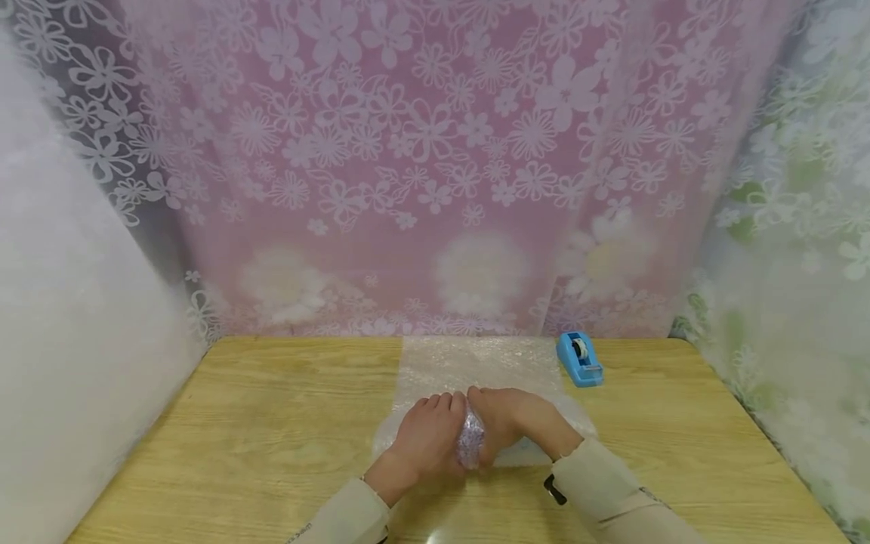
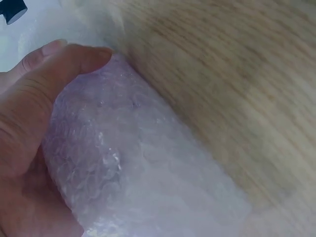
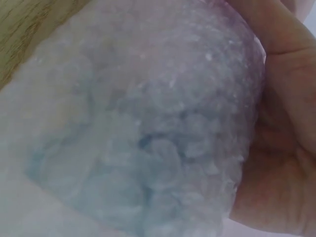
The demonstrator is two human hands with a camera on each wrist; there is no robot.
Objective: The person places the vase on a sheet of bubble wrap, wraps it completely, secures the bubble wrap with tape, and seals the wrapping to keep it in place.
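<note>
Looks partway through wrapping. Done: bubble film already round the bundle [image 1: 470, 438], with a lilac tint visible through it in left wrist view, bluish in right wrist view. Can't identify contents or count layers.

Location: middle of the counter [image 1: 272, 393], toward the near side, between both hands, over the near part of the bubble wrap sheet [image 1: 476, 366].

Gripping the bundle from one side with left hand [image 1: 428, 434], fingers curled round it; gripping from the opposite side with right hand [image 1: 503, 419], fingers curled too.

Left, as a judgement: take up the flat stretch of sheet beyond the hands, tidy the ends, secure it all. No taping visible on the bundle; can't rule it out under the hands. Blue tape dispenser [image 1: 580, 359] just beside the sheet's far right side, untouched.
</note>
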